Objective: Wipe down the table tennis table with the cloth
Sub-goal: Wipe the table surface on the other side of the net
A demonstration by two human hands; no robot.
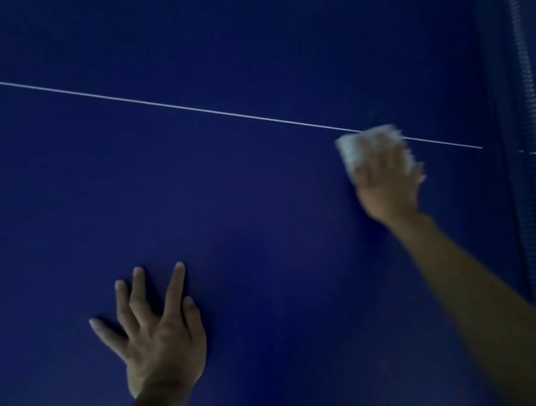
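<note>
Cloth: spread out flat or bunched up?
Bunched small, not spread: the cloth shows only as a white fringe around the right hand pressing it on the table. Blur hides any folds.

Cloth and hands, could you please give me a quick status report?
Left hand flat on the table, fingers spread. Right hand presses the white cloth on the white line, blurred. Nothing seen in the path.

Left hand (156,339): bare — forearm bare to frame edge.
Right hand (385,182): bare, motion-blurred — forearm likewise bare.
</note>
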